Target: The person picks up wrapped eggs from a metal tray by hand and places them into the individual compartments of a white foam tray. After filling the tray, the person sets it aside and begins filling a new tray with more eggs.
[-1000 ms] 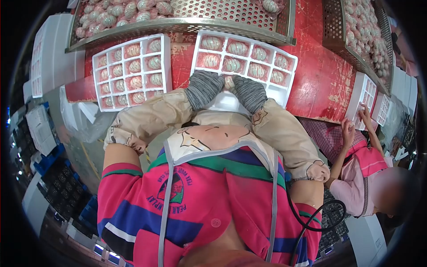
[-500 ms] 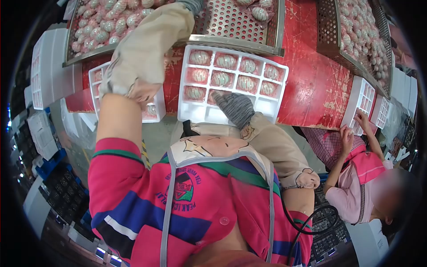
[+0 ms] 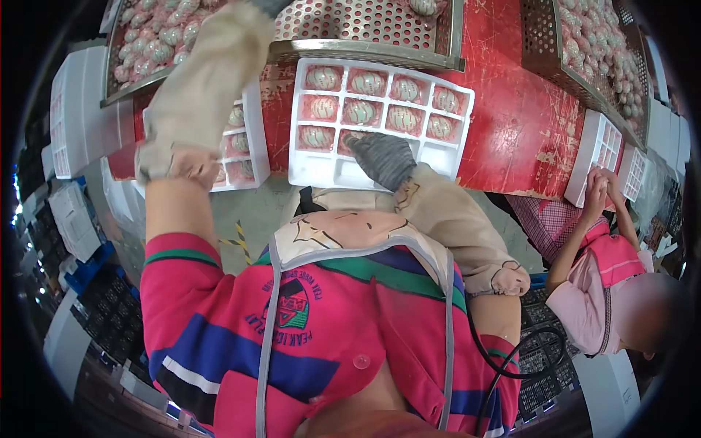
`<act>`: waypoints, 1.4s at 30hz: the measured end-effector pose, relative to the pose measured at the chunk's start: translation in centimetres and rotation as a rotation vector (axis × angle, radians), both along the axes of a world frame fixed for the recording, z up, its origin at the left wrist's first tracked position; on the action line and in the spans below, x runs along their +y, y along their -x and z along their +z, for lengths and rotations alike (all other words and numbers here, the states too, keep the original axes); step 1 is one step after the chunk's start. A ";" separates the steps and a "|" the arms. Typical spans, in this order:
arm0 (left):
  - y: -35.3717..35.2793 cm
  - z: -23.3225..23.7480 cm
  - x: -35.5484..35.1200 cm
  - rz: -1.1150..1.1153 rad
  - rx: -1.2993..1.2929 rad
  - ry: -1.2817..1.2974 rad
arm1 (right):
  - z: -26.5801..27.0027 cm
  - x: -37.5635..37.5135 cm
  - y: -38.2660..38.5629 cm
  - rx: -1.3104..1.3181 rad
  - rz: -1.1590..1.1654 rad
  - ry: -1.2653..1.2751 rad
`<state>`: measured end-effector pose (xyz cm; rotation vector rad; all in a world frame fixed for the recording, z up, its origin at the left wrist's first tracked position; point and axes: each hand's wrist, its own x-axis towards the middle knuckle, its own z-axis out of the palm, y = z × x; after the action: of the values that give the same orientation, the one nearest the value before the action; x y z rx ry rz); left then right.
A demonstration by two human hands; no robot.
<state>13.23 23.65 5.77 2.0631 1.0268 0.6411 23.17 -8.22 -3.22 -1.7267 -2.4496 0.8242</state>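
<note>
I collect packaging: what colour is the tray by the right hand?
The tray is white, clearest in the head view.

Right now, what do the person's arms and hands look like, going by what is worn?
Loose cream oversleeves cover both forearms, with a cartoon print near each elbow. Ribbed dark-grey knit covers much of the right hand; a grey cuff ends the other oversleeve, the left hand being out of view. The pink shirt has short sleeves banded green. A black cable loops by the right elbow.

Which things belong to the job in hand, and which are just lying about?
Seemingly in use: central white tray under the right hand, striped round pieces in it, perforated metal bin beyond.

Seemingly just around: white trays at far left, yellow-black floor tape.
</note>
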 end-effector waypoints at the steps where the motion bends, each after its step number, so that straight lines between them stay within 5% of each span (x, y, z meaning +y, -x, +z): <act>1: 1.2 1.0 -1.9 -0.009 -0.108 0.110 | 1.4 0.0 -0.5 0.096 -0.117 0.025; 4: 4.0 1.9 -9.5 -0.139 -0.353 0.542 | 0.5 -3.6 -1.9 0.530 -0.620 -0.149; 6: 4.6 1.7 -15.2 -0.283 -0.381 0.840 | 2.2 -5.4 -3.5 0.806 -0.950 0.076; 9: 3.3 -5.0 -21.1 -0.531 -0.343 1.078 | 4.6 -7.4 -5.1 0.764 -1.154 -0.017; 11: 2.3 -8.5 -23.2 -0.592 -0.309 1.130 | 3.6 -8.9 -6.1 0.611 -1.042 -0.186; 13: 1.6 -9.7 -23.7 -0.631 -0.132 0.486 | 5.0 -8.8 -6.3 0.314 -0.727 -0.367; 14: 1.6 -10.2 -24.1 -0.633 -0.133 0.483 | 5.6 -8.4 -6.2 0.313 -0.728 -0.371; 17: 2.0 -8.6 -25.2 -0.600 0.161 -0.065 | 5.9 -7.3 -4.3 -0.038 -0.581 -0.092; 22: 2.9 -8.8 -26.2 -0.562 0.209 -0.177 | 3.6 -6.6 -3.7 -0.209 -0.537 -0.022; 26: 0.4 -8.5 -26.0 -0.598 0.461 -0.189 | 3.1 -5.5 -4.3 -0.295 -0.441 0.032; 28: -1.1 -7.1 -25.3 -0.740 0.700 -0.099 | 3.2 -3.8 -4.2 -0.343 -0.364 0.291; 29: -1.7 -11.2 -26.4 -0.746 0.742 -0.140 | 2.3 -3.6 -4.3 -0.342 -0.340 0.259; 33: -3.2 -6.9 -24.3 -0.856 0.887 0.052 | 2.0 -2.9 -4.9 -0.274 -0.367 0.291; 34: -2.7 -7.3 -23.0 -0.846 0.891 0.043 | 2.2 -2.8 -4.9 -0.274 -0.363 0.278; 35: -1.9 -7.7 -21.2 -0.854 0.529 -0.100 | 2.3 -2.8 -4.9 -0.252 -0.378 0.273; 37: -2.8 -9.3 -15.8 -0.637 0.228 0.089 | 2.3 -2.8 -5.1 -0.229 -0.394 0.275; 38: -3.9 -9.5 -12.5 -0.413 0.286 0.404 | 2.3 -2.9 -5.1 -0.222 -0.391 0.284; 40: -4.5 -1.6 -10.0 -0.070 0.250 -0.174 | 2.3 -2.8 -5.4 -0.210 -0.390 0.298; 42: -6.4 -1.4 -4.9 -0.111 0.234 -0.347 | 1.6 -3.2 -5.8 -0.198 -0.382 0.274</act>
<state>19.60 18.70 4.35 2.5278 0.9726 0.5598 29.00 -11.43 -1.67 -2.3779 -2.0729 1.0173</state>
